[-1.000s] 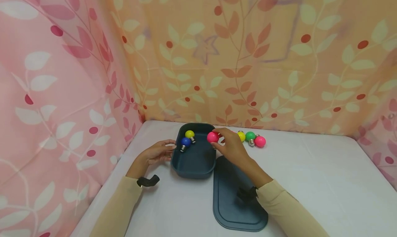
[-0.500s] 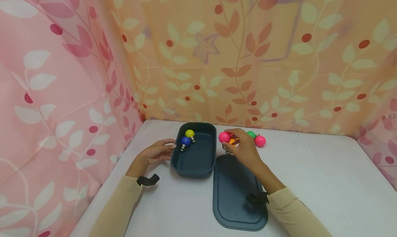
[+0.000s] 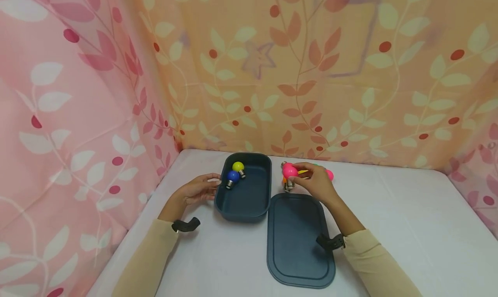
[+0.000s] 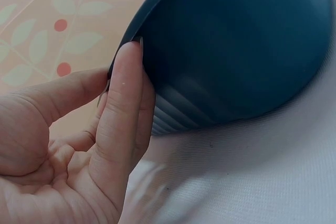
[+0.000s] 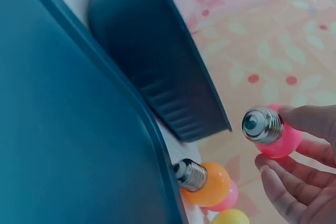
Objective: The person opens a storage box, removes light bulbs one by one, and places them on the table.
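Observation:
A dark blue food container (image 3: 249, 202) stands upright on the table, with a yellow bulb (image 3: 238, 167) and a blue bulb (image 3: 233, 176) lying inside. At its left side, my left hand (image 3: 200, 189) holds the rim between thumb and fingers; the left wrist view shows the fingertips (image 4: 128, 56) against the wall. My right hand (image 3: 317, 182) pinches a pink light bulb (image 3: 290, 171) by its round part, metal base (image 5: 262, 125) facing the right wrist camera. Below this bulb, an orange bulb (image 5: 210, 184) lies beside another pink one (image 5: 228, 198) and a yellow one (image 5: 231, 217).
The container's flat lid (image 3: 299, 241) lies on the white tablecloth (image 3: 408, 219), in front of the bulbs and under the right forearm. A pink bulb (image 3: 330, 174) and a mostly hidden green bulb (image 3: 314, 164) lie behind the right hand. Floral curtains (image 3: 350, 115) stand behind and at the sides.
My right hand has moved right with the pink bulb, from over the container's right edge to above the loose bulbs. My left hand and the container have stayed in place.

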The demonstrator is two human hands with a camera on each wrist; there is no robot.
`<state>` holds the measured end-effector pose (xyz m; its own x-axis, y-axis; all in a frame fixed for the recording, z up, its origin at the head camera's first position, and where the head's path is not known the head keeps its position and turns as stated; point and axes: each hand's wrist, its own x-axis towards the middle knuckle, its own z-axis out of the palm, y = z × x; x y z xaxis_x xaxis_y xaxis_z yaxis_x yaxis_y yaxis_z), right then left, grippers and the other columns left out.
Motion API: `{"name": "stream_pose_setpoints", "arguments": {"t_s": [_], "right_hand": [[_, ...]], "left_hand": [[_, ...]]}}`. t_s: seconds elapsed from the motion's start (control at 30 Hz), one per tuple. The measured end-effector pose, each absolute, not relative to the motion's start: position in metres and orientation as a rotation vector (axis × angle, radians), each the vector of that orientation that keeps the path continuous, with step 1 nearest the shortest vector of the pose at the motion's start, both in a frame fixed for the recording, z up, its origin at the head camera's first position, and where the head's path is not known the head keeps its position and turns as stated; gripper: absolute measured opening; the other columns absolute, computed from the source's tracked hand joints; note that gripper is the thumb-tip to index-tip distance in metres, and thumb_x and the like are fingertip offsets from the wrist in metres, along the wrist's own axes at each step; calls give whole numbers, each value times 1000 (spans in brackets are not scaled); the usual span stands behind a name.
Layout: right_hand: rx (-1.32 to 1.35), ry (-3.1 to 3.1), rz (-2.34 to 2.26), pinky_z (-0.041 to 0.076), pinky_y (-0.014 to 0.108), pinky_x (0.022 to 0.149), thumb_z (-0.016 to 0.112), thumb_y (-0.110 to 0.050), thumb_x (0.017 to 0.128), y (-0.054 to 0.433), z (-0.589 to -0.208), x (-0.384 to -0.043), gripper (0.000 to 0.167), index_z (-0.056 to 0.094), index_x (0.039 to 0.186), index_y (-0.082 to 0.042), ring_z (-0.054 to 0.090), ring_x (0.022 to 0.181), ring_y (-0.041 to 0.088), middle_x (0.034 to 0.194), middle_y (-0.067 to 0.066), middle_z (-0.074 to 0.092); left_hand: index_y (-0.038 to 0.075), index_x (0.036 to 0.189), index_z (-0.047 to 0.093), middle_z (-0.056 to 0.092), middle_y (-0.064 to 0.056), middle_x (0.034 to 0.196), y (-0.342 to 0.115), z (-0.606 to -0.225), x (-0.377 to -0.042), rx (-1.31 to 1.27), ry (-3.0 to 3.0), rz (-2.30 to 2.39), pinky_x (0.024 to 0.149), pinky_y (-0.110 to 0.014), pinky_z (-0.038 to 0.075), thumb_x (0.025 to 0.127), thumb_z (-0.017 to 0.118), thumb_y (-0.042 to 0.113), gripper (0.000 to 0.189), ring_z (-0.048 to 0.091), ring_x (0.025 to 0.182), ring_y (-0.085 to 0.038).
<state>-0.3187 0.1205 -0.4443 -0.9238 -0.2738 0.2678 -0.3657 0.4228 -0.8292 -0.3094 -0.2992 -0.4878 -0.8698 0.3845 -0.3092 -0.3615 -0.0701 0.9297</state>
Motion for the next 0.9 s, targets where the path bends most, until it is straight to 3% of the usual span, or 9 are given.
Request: {"name": "stream_pose_setpoints", "arguments": {"t_s": [0.23,0.9], "right_hand": [[507,-2615,1632,60,28,82,82,-30,87,134,-445,-328,50,68,128,-6,71,101,32,124,16,68],[328,-2732,1414,61,40,85,80,-28,89,153,-462,-341,51,65,130,-1,67,104,36,122,20,69]], "left_hand": [[8,126,49,65,-2,88,-299,-490,-311,12,1774,1961,66,-27,62,106,54,10,21,67,74,-13],[7,127,46,64,-5,89,-298,-488,-310,9,1700,1988,65,-27,62,106,53,8,22,67,74,-13]]}}
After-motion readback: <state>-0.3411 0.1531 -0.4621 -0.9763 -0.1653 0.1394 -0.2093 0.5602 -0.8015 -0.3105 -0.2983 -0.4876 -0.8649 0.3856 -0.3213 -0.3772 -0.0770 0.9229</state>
